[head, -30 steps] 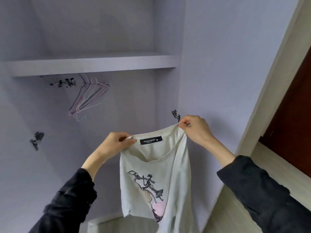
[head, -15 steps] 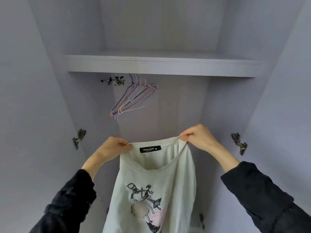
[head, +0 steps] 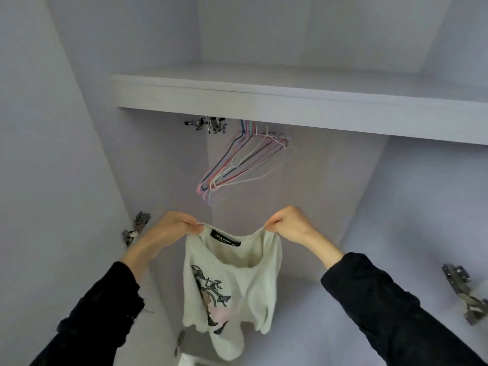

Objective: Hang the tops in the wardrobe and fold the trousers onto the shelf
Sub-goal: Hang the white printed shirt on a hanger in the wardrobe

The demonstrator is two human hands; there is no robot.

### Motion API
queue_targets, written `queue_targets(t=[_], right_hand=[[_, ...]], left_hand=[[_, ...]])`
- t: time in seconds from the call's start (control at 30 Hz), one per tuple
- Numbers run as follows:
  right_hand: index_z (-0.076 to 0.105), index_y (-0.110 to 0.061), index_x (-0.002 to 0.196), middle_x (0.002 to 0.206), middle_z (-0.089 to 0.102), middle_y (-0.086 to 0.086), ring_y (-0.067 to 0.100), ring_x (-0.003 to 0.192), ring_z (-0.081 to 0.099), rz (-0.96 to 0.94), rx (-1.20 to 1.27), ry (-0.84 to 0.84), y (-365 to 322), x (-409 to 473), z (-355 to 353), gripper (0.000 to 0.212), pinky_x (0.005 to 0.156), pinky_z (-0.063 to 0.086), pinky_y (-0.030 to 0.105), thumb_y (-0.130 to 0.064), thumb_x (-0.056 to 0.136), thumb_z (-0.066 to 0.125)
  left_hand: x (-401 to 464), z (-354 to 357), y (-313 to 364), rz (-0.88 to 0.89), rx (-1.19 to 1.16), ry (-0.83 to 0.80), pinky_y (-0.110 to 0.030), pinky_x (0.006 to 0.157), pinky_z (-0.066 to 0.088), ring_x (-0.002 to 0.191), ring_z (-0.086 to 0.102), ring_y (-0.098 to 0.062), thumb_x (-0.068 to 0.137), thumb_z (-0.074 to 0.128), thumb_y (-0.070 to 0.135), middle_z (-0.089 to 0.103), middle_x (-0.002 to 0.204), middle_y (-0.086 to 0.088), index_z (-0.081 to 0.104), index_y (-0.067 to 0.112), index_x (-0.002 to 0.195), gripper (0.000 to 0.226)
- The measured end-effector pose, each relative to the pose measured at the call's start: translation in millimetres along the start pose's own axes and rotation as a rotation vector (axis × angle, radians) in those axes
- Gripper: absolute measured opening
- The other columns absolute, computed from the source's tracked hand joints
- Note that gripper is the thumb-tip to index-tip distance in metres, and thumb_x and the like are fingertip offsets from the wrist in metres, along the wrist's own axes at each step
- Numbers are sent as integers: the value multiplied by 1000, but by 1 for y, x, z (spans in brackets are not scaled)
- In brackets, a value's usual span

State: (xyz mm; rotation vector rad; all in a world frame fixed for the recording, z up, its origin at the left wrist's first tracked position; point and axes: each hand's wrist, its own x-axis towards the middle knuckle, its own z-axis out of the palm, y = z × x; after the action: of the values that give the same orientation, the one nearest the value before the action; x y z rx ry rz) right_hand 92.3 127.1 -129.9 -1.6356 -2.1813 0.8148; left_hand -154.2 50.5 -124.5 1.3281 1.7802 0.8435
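Here your left hand [head: 174,228] and right hand [head: 289,224] each pinch the neckline of the white top [head: 232,281], which hangs limp below the hangers [head: 243,162]. It looks light and floppy; grip the shoulders.

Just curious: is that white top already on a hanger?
No. Both hands hold the top by its neckline; the hangers hang bare above.

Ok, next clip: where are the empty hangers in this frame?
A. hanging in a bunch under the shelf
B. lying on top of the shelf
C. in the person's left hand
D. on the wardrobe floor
A: the hangers hang bunched just under the shelf, above the top that the left hand and right hand pinch at its neckline.
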Motion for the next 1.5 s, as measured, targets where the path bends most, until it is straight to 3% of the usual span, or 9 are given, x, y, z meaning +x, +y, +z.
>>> queue_targets(t=[0.1,0.2,0.33,0.5,0.6,0.7,0.97,1.27,1.5], right_hand=[[67,-7,69,72,65,5,19,72,58,-33,-54,-65,-8,31,10,25,73,46,29,-16,89,57],[69,1,83,95,70,14,25,88,63,-51,84,-70,-21,58,19,25,83,48,32,-14,92,51],[54,-4,121,108,60,17,31,103,58,109,888,-134,-55,94,35,25,93,47,39,-7,96,47],[50,-6,100,84,49,8,20,87,51,290,1565,-60,-81,138,40,11,94,40,31,-4,99,39],[51,-9,97,97,49,7,20,93,52,313,1728,-19,-82,157,35,13,98,37,32,-14,100,40],[44,-11,121,119,44,8,24,122,43,312,1776,-46,-81,164,29,25,110,32,42,-22,98,44],[52,-10,77,69,50,6,15,61,50,346,1468,130,-84,162,18,21,59,48,26,-12,97,48],[55,-6,83,66,51,9,13,45,48,277,1437,335,-61,139,-17,27,36,41,15,1,98,34],[57,-4,100,69,51,8,13,49,40,252,1299,428,-35,121,-32,31,34,34,15,5,96,27]], left_hand=[[8,-8,0,-32,-86,87,-24,78,37,78,56,-6,81,71,15,67,74,7,71,16,74,7],[13,-13,4,-7,-144,134,-20,68,38,68,55,-5,81,70,10,65,59,13,70,15,69,13],[16,-20,6,-7,-131,142,-15,68,37,77,53,-10,81,69,9,64,70,3,71,9,75,7],[19,-35,6,10,-43,167,-5,32,24,39,39,4,86,63,5,54,71,-6,67,-8,93,15],[22,-44,4,15,-60,165,-4,42,33,62,53,-2,84,65,8,60,80,-10,71,0,88,10],[25,-52,0,-13,-73,153,-3,56,38,77,57,-8,83,68,11,68,83,-6,73,6,85,8],[32,-50,-1,-41,-123,161,-11,64,41,77,59,-7,80,69,11,70,78,-2,73,6,83,7],[39,-29,4,26,-137,102,-6,57,40,58,52,3,83,67,5,62,58,13,69,15,75,13],[43,-3,10,-38,-344,60,-15,64,53,61,63,-7,88,60,0,65,73,-6,65,6,80,12]])
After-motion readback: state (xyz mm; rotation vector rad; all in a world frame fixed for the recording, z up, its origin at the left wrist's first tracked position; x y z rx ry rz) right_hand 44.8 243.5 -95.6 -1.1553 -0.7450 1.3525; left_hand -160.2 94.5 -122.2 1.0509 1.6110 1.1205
